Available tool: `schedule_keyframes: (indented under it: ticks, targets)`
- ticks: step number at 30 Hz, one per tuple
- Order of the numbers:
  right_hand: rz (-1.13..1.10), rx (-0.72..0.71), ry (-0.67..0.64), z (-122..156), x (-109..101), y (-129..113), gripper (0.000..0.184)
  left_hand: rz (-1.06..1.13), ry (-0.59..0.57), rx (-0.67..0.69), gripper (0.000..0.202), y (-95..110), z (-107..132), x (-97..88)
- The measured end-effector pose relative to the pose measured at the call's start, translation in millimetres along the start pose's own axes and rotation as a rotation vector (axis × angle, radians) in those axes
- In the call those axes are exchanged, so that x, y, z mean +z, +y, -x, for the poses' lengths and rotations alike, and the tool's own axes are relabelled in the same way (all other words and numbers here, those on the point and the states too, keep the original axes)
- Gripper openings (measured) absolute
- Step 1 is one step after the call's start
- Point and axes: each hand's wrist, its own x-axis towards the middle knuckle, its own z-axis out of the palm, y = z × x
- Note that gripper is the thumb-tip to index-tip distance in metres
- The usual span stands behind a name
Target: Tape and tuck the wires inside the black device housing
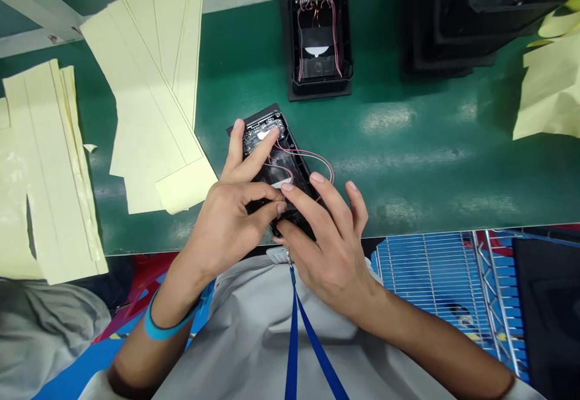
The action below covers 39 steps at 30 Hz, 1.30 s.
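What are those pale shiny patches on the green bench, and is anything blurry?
In the head view, they are glare from light on the glossy green bench mat; the left hand and right hand look sharp, with no clear blur.

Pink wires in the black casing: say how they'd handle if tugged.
The pink wires look thin and floppy, looping loosely past the black casing, so they'd probably snag. They seem tied to the circuit board, so tugging might strain them.

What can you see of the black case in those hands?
This black plastic case is a shallow open tray near the green bench's edge. A circuit board sits at its far end; thin pink wires loop out past one side. The left hand and right hand grip it, fingers across its middle.
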Motion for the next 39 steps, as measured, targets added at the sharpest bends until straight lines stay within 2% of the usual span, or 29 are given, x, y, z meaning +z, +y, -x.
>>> schedule_keyframes:
  ticks: [5, 9, 14, 20, 23, 33, 39]
  targets:
    - [-0.009, 0.000, 0.008, 0.2, 0.1, 1.0, 0.013, 0.011, 0.019, 0.009, 0.024, 1.4, -0.3, 0.1]
    - [-0.012, 0.003, 0.007, -1.2, -2.1, 2.6, 0.014, 0.005, 0.010, 0.009, 0.020, -1.1, -0.2, -0.9]
    - [-0.126, 0.039, -0.086, -7.3, -10.1, 7.1, 0.015, 0.012, -0.005, 0.024, 0.013, -4.0, 0.1, -3.8]
    - [-0.215, 0.106, 0.065, -17.5, -11.8, 13.4, 0.014, 0.022, -0.004, 0.027, 0.013, -4.8, 0.4, -4.0]
    - [-0.215, 0.139, 0.076, -22.2, -8.3, 18.5, 0.018, 0.023, -0.004, 0.026, 0.016, -5.4, 0.7, -3.7]
    - [-0.372, 0.168, -0.078, -41.6, -11.3, 31.8, 0.016, 0.079, -0.035, -0.058, 0.017, -4.2, 1.1, -5.5]
    - [-0.279, 0.170, -0.067, -36.0, -12.3, 27.5, 0.012, 0.095, -0.001, -0.020, 0.011, -5.2, 2.0, -4.7]
